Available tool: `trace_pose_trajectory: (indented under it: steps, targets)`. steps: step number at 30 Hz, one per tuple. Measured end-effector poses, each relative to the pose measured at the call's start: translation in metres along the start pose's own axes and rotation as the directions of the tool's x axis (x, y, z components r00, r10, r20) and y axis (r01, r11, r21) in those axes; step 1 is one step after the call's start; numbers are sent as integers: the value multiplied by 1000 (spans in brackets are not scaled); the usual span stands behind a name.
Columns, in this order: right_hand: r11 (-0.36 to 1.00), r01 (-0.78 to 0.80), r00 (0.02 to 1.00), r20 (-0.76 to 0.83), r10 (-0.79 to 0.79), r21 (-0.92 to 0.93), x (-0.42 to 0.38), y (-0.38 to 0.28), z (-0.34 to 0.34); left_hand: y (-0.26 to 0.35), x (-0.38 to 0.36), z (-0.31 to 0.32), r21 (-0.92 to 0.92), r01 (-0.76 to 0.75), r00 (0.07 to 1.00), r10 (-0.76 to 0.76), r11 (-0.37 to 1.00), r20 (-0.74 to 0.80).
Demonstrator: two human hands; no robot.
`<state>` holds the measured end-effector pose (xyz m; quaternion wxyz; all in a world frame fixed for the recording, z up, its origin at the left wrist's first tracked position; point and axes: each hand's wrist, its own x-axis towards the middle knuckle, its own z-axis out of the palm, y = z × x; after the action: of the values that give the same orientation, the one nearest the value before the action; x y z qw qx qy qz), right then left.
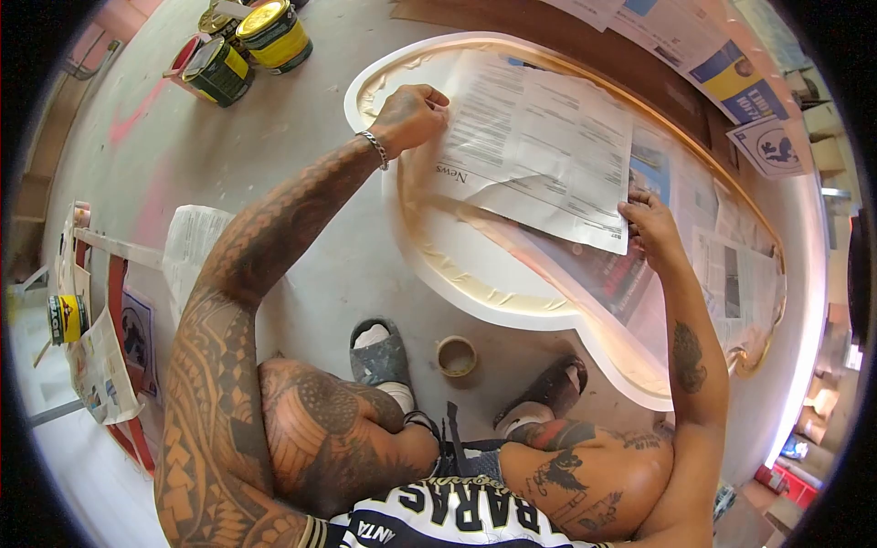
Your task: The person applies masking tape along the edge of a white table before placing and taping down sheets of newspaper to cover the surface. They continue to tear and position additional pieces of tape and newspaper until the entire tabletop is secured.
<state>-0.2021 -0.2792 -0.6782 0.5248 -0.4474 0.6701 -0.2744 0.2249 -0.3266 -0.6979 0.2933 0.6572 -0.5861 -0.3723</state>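
A newspaper sheet (548, 146) is spread over a white curved panel (525, 306), with its "News" heading upside down to me. My left hand (411, 121) is closed, its fingertips pinching the sheet's left edge. At the opposite edge, my right hand (647, 228) grips the sheet near its lower right corner, fingers curled. Wrinkled masking tape (448, 288) runs inside the panel's rim. Other newspaper pages (731, 265) cover the panel's right part under and beside the held sheet. Bare white surface shows at the panel's lower left.
Paint cans (276, 41) stand at the upper left. Another can (67, 320) is by a red frame (117, 283) draped with newspaper at the left. A small round cup or roll (457, 356) sits between my feet. More newspaper (731, 78) lies at the upper right.
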Motion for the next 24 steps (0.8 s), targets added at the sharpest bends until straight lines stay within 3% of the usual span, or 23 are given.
trace_pose_trajectory:
  steps: [15,18,24]
  targets:
    - [998,63,996,-63,-62,7,3,2,5,10,1,-5,112,5,1000,-4,994,-2]
    - [995,80,997,4,-80,52,6,5,-1,1,8,-3,119,-56,998,56,991,0]
    - [998,61,997,-51,-60,17,3,2,4,-2,8,-7,201,-130,992,128,971,19]
